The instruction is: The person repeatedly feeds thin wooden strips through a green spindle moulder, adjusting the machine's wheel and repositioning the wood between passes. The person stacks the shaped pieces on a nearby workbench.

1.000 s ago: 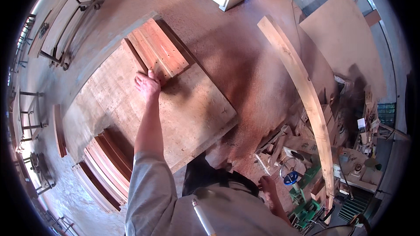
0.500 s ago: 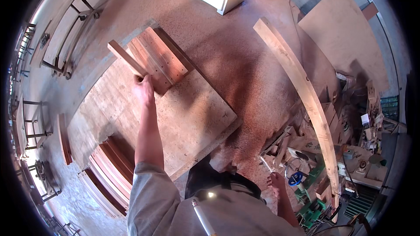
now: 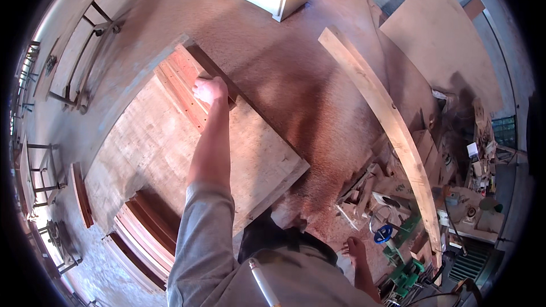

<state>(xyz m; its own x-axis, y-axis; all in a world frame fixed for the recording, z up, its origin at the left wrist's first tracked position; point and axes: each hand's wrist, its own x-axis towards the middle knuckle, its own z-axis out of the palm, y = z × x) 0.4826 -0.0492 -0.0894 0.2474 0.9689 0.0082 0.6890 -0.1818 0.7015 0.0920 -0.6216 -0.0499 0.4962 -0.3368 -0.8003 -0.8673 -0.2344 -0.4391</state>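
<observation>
The big plywood table [image 3: 170, 153] carries a stack of reddish wooden slats [image 3: 181, 82] at its eleven o'clock corner, close to the edge, so a careless shove could, I judge, send slats sliding off. My left hand [image 3: 209, 91] lies closed over the top slat's near end; my right hand [image 3: 355, 248], at five o'clock, hangs open, holding nothing.

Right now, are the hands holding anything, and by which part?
The left hand rests on the near end of the reddish wooden slats stacked on the board table; a closed grip cannot be told. The right hand hangs empty.
</observation>
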